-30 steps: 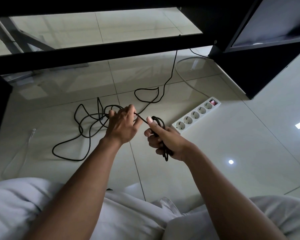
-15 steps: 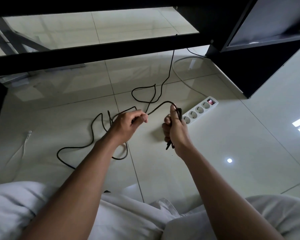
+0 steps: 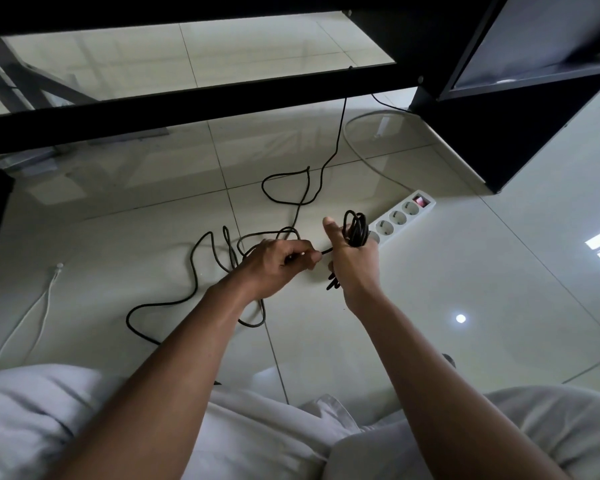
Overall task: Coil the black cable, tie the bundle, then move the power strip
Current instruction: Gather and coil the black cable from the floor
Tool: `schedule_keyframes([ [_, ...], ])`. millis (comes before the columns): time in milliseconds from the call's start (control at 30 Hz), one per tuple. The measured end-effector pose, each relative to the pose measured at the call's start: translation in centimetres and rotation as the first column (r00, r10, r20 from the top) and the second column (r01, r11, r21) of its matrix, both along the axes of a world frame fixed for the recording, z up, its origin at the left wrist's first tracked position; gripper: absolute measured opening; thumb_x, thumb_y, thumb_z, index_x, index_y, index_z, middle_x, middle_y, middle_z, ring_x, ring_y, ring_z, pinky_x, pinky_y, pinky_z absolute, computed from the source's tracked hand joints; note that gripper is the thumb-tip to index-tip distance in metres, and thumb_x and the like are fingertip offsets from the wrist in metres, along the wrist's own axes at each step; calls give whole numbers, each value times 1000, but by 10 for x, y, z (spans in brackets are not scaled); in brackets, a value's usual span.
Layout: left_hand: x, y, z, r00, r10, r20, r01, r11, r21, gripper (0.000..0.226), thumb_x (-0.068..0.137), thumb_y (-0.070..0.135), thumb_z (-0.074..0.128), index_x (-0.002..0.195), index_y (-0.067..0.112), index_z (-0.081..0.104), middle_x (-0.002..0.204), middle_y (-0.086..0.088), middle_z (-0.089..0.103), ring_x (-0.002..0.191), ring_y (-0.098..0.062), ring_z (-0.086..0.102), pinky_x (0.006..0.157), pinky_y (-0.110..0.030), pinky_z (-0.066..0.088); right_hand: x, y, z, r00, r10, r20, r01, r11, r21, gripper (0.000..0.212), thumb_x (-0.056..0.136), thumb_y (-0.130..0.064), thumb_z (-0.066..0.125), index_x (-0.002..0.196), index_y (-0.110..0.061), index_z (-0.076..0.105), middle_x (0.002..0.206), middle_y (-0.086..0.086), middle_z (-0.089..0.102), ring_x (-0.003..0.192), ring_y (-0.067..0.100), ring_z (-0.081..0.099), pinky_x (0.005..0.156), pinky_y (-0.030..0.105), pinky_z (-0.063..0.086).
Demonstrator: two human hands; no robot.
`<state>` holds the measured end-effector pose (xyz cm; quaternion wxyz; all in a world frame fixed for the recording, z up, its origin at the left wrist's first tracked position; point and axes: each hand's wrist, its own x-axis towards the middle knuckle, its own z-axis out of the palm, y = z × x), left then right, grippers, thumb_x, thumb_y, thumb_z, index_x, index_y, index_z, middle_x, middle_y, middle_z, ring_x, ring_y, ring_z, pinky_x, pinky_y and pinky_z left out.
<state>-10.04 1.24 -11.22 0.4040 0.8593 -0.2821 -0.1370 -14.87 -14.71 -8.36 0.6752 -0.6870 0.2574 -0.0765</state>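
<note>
Black cable (image 3: pixel 201 271), thin, round, part-coiled.
Right hand (image 3: pixel 355 259) fisted round tight loops beside white slotted power strip (image 3: pixel 400 216); left hand (image 3: pixel 278 263) pinches strand.

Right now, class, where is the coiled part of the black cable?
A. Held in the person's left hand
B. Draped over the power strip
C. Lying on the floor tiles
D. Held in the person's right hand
D: the coiled loops sit gripped in the right hand, raised above the floor, while the left hand pinches the loose strand.
</note>
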Motion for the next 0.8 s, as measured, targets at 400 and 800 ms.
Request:
schedule_keyframes([
  [400, 25, 49, -6, 939, 313, 138, -342, 875, 343, 77, 77, 94, 36, 71, 19, 57, 58, 5, 58, 94, -22, 53, 99, -40, 25, 7, -8, -6, 983, -176, 51, 134, 880, 456, 44, 106, -39, 51, 68, -17, 46, 68, 1, 55, 63, 14, 58, 58, 28, 42],
  [800, 22, 49, -5, 927, 334, 169, -363, 913, 188, 67, 58, 96, 57, 73, 31, 44, 73, 15, 54, 97, -23, 48, 83, -33, 18, 4, -10, 1, 1000, 10, -8, -8, 962, 273, 44, 103, -34, 57, 66, -22, 38, 57, -3, 34, 48, 13, 28, 45, 24, 25],
])
